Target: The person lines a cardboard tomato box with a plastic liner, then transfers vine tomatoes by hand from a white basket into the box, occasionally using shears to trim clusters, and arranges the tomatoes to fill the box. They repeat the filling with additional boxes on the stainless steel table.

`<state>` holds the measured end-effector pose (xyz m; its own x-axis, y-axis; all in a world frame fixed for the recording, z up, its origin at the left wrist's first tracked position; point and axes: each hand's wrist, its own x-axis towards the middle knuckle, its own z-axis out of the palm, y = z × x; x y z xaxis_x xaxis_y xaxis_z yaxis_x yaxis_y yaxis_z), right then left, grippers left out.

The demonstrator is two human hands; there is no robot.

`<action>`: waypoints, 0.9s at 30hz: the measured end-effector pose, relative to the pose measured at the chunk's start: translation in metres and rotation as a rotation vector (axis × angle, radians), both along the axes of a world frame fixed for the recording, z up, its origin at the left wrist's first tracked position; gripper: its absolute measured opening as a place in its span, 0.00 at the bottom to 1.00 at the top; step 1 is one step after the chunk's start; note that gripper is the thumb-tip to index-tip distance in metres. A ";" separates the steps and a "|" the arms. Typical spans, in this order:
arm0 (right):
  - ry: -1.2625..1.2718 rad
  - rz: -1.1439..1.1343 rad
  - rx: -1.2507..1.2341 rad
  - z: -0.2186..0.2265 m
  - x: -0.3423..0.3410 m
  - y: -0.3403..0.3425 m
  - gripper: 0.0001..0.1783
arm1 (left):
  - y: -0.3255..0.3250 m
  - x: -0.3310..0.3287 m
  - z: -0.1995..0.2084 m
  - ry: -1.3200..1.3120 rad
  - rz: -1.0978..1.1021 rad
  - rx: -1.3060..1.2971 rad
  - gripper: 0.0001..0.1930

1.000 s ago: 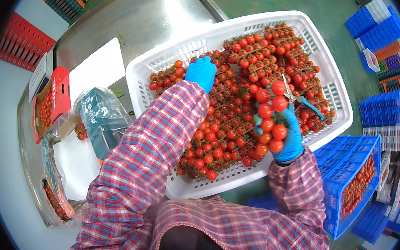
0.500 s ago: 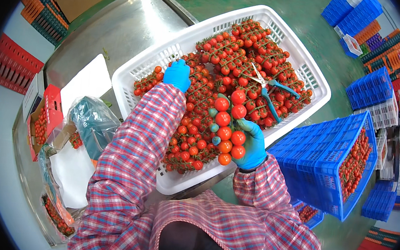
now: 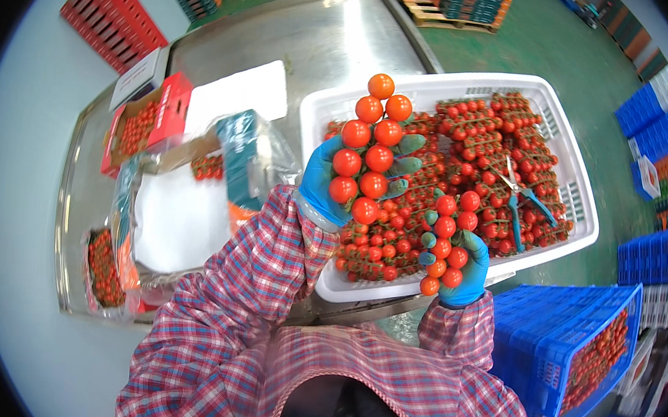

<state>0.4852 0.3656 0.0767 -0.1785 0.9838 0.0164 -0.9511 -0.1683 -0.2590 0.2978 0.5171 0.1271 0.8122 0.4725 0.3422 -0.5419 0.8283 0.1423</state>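
My left hand (image 3: 322, 177), in a blue glove, is closed on a vine bunch of red cherry tomatoes (image 3: 376, 158), raised over the near left side of a white slotted crate (image 3: 589, 227). A second, smaller-looking vine bunch (image 3: 444, 227) is in my right hand (image 3: 472, 271), also gloved, above the crate's near edge. Its fingertips show along the left of that bunch. Many vine tomatoes (image 3: 485, 118) fill the crate. Blue-handled scissors (image 3: 515, 189) lie partly open on top of them, right of my hands.
The crate stands at the edge of a steel table (image 3: 261, 43). To the left are a red box (image 3: 174, 111) of tomatoes, white sheets (image 3: 178, 223) and clear plastic packaging (image 3: 271, 159). Tall blue crates (image 3: 526, 328) with tomatoes stand at my right.
My left hand has lifted a tomato bunch out of the crate and brought it nearer. My right hand still holds its bunch. The view has turned left, so the scene sits farther right.
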 end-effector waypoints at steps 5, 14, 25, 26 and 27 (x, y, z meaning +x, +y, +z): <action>-0.096 0.040 -0.025 0.011 -0.042 -0.001 0.35 | -0.030 -0.061 0.006 0.228 0.210 0.001 0.29; -0.128 0.086 -0.092 0.033 -0.122 -0.021 0.34 | -0.076 -0.248 -0.028 0.252 0.754 -0.343 0.19; -0.301 0.215 -0.147 0.040 -0.212 -0.022 0.33 | -0.072 -0.333 -0.064 0.304 0.861 -0.443 0.12; -0.305 0.225 -0.099 0.040 -0.214 -0.023 0.33 | -0.063 -0.342 -0.075 0.298 0.879 -0.367 0.10; -0.314 0.222 -0.048 0.038 -0.216 -0.024 0.32 | -0.050 -0.349 -0.084 0.229 0.841 -0.270 0.08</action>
<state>0.2693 0.3415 0.1151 -0.3762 0.9190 -0.1177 -0.7658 -0.3799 -0.5189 -0.0511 0.4666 0.0433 0.1975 0.9803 0.0067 -0.9647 0.1932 0.1792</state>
